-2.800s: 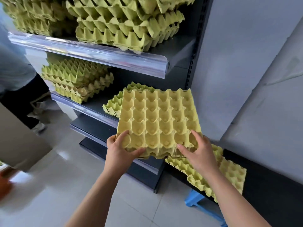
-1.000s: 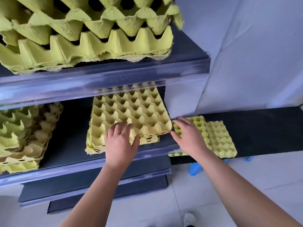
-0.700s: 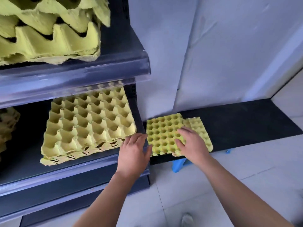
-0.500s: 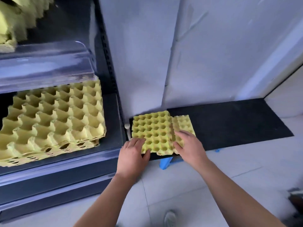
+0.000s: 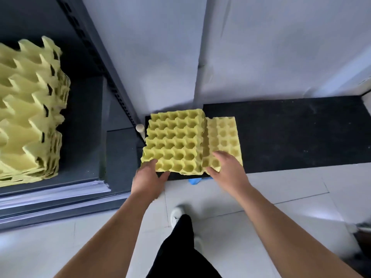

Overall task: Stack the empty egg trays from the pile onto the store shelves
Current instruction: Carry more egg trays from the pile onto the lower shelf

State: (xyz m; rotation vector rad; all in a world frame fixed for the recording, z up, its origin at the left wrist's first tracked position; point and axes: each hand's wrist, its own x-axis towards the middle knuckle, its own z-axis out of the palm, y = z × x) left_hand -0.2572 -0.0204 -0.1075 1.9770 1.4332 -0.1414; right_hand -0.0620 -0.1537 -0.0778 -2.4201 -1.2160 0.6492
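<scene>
Top tray (image 5: 174, 141) sits at the near-left corner of the black ledge (image 5: 291, 133), offset left over a lower tray (image 5: 222, 135). Left hand (image 5: 149, 178) pinches its near-left corner. Right hand (image 5: 227, 169) lies flat, fingers loose, on the lower tray. Shelf (image 5: 84, 125) is to the left, so I'd expect the lift to go leftward.

egg-tray piles (image 5: 30, 117) (image 5: 174, 141) (image 5: 222, 135): 3 | hands (image 5: 147, 182) (image 5: 228, 170): 2 | shelf unit (image 5: 84, 127): 1 | black platform (image 5: 291, 133): 1 | pale knob (image 5: 140, 128): 1

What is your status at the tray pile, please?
Left hand pinching near corner of top tray. Right hand flat on offset lower tray. Both trays on black platform. Shelf upright close at left.
</scene>
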